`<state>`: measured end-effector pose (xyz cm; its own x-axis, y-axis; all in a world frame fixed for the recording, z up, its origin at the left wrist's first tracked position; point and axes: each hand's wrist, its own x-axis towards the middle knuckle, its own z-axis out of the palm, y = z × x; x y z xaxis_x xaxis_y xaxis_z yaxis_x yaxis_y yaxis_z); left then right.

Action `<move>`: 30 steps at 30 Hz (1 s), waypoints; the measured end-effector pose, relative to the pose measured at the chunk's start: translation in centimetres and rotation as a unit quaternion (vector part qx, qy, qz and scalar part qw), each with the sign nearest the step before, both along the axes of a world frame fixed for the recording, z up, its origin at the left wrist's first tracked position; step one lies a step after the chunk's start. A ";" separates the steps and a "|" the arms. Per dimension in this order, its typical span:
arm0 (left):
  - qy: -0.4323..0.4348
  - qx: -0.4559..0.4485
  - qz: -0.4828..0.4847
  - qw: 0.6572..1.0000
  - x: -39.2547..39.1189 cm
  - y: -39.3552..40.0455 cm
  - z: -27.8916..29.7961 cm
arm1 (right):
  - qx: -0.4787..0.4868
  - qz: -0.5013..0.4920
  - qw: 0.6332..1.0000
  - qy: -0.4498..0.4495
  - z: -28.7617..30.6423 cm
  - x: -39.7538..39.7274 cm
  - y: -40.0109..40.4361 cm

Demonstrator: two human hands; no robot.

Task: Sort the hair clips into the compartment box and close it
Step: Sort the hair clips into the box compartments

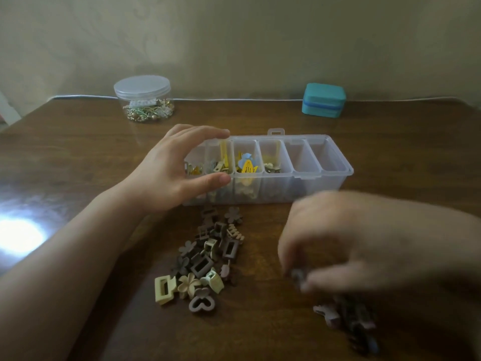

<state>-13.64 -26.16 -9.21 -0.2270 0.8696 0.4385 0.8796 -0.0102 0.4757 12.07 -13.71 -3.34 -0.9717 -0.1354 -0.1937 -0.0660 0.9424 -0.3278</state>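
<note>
On the brown wooden table (78,152), a clear compartment box (299,183) lies lengthwise, lid open, no readable writing or brand on it. Left hand (169,173): fingers held apart in a wide C, fingertips over the far rim, thumb against the near wall at the box's left end. The left compartments hold coloured hair clips, among them a yellow one (248,169); the two right compartments show none. Right hand (351,243), motion-blurred: fingers curled together, apparently pinching a small dark clip (296,276) just above the tabletop. A pile of brown and beige claw clips (205,259) lies just before the box; a second, blurred group (348,324) lies below the right hand. Rear: lidded clear jar (143,99) of trinkets, teal case (324,100).
</note>
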 end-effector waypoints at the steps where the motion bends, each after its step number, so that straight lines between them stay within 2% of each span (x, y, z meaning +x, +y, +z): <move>1: -0.001 0.001 -0.001 1.000 0.0 0.0 0.0 | -0.028 -0.033 0.997 0.068 0.3 0.0 0.6; 2: -0.001 0.003 -0.001 1.000 -0.1 0.0 -0.1 | -0.051 -0.072 0.984 0.158 0.5 0.0 1.1; 4: 0.000 0.004 -0.001 1.000 -0.1 0.0 -0.1 | -0.075 -0.159 0.925 0.337 0.4 -0.3 2.1; 6: 0.000 0.008 -0.001 1.000 -0.1 0.1 -0.2 | -0.057 -0.243 0.878 0.408 -0.5 -1.0 3.1; 9: 0.001 0.010 -0.006 1.000 -0.1 0.1 -0.2 | 0.014 -0.293 0.888 0.353 -1.8 -1.6 4.2; 12: 0.003 0.010 -0.010 1.000 -0.2 0.1 -0.2 | -0.020 -0.275 0.889 0.365 -0.3 -0.7 4.1; 13: 0.004 0.011 -0.010 1.000 -0.2 0.1 -0.2 | -0.029 -0.241 0.910 0.336 0.4 -0.1 3.6; 14: 0.005 0.012 -0.011 1.000 -0.2 0.1 -0.2 | -0.026 -0.198 0.945 0.259 1.2 0.5 3.0; 15: 0.006 0.013 -0.011 1.000 -0.2 0.1 -0.2 | -0.012 -0.161 0.976 0.145 1.7 0.9 2.5; 16: 0.006 0.014 -0.011 1.000 -0.2 0.1 -0.2 | 0.008 -0.132 0.991 0.015 2.0 1.1 1.8; 17: 0.007 0.014 -0.012 1.000 -0.2 0.1 -0.2 | 0.027 -0.108 0.989 -0.094 2.0 1.2 1.1; 18: 0.006 0.014 -0.013 1.000 -0.2 0.1 -0.2 | 0.037 -0.092 0.982 -0.162 2.0 1.1 0.4; 19: 0.006 0.013 -0.013 1.000 -0.2 0.2 -0.2 | 0.049 -0.077 0.978 -0.190 1.8 1.0 -0.2; 22: 0.005 0.016 -0.014 1.000 -0.1 0.2 -0.2 | 0.070 -0.042 0.982 -0.168 1.0 0.6 -1.2; 26: 0.005 0.020 -0.015 1.000 -0.1 0.2 -0.1 | 0.050 -0.016 0.988 -0.143 0.1 0.4 -1.3; 30: 0.006 0.022 -0.018 1.000 -0.1 0.2 -0.2 | 0.012 -0.001 0.997 -0.071 -0.1 0.0 -0.3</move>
<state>-13.77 -25.92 -9.41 -0.1904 0.8570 0.4789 0.8839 -0.0626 0.4635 12.05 -14.04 -3.41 -0.9341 -0.1278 -0.3334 -0.0188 0.9501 -0.3114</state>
